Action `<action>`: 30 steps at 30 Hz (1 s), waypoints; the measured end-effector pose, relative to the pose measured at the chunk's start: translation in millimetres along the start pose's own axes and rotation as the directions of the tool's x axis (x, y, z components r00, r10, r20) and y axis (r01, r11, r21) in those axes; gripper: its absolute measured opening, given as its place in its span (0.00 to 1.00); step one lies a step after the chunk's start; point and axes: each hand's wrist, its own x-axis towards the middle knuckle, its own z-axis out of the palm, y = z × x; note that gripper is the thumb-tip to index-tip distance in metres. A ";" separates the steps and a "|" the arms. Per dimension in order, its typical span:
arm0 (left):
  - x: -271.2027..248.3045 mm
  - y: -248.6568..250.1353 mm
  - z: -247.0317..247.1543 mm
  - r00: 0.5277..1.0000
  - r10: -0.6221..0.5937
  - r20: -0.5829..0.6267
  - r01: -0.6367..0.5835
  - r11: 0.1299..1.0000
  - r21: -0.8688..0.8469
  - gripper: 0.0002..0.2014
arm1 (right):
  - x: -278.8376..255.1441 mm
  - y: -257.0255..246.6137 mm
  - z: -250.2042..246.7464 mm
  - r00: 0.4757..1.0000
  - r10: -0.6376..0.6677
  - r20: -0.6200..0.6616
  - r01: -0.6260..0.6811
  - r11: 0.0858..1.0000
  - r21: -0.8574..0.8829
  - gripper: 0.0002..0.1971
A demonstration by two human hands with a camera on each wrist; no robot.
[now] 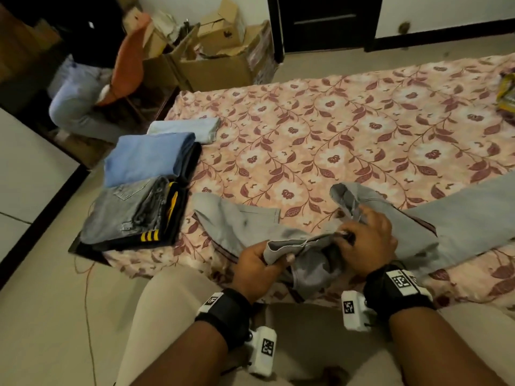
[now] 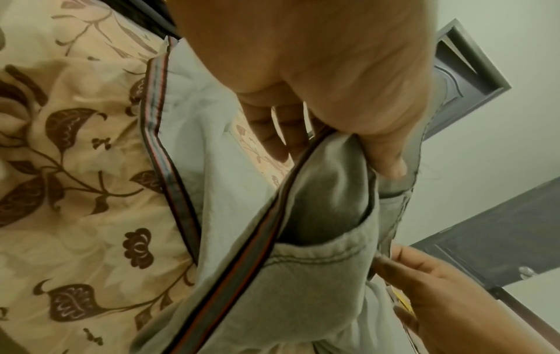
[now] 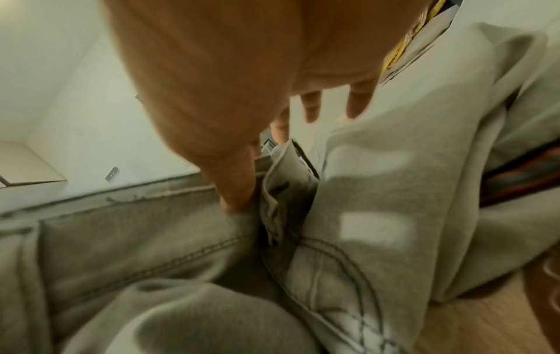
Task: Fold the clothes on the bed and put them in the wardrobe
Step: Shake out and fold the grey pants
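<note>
From the head view, grey jeans (image 1: 306,240) lie across the near edge of the bed (image 1: 362,129), one leg running off to the right, the waist bunched between the two hands. The left hand (image 1: 256,263) pinches a waistband edge, fingers clamped on the cloth; the right hand (image 1: 367,235) grips the other side of the waist, fingers curled round the denim. To the left sit the folded stacks (image 1: 145,185) (several garments already done), so the step in hand looks like squaring up this last pair before folding; the wardrobe trip is not yet begun.

From the left wrist view, the thumb (image 2: 385,153) presses down on the waist hem near the pocket (image 2: 318,215), with the fingers (image 2: 272,139) behind the fabric, and the striped side seam (image 2: 169,167) trails onto the floral sheet.

From the right wrist view, the thumb (image 3: 236,191) bears on the denim beside the fly (image 3: 278,206), while two fingertips (image 3: 312,107) show above the cloth.

Next, I judge, the waist corners need matching so that one leg lies on the other, then pulling flat.
</note>
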 end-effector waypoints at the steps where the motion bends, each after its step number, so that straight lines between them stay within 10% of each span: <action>1: -5.2 1.3 -1.2 0.999 0.016 0.043 -0.017 1.000 0.011 0.16 | -1.3 -2.3 2.2 0.998 -0.019 -0.055 0.020 1.000 0.011 0.13; 6: -19.6 11.7 -19.0 0.995 0.098 0.023 -0.100 0.956 0.275 0.41 | -15.2 -17.8 2.1 0.982 -0.130 -0.139 0.136 0.990 0.039 0.12; 13: -24.2 5.6 -36.3 0.950 0.294 -0.100 -0.237 0.894 0.381 0.09 | -51.0 -37.1 -18.0 0.940 -0.123 -0.318 0.137 0.990 0.022 0.17; 23: -42.0 21.3 -46.2 0.919 0.378 -0.115 -0.307 0.866 0.395 0.16 | -100.4 -45.3 -28.9 0.962 -0.269 0.036 0.269 0.963 0.023 0.44; 30: -56.4 47.5 -44.6 0.852 0.465 -0.241 -0.396 0.873 0.285 0.06 | -124.1 -34.1 -34.5 0.969 -0.186 -0.164 0.190 0.982 0.008 0.24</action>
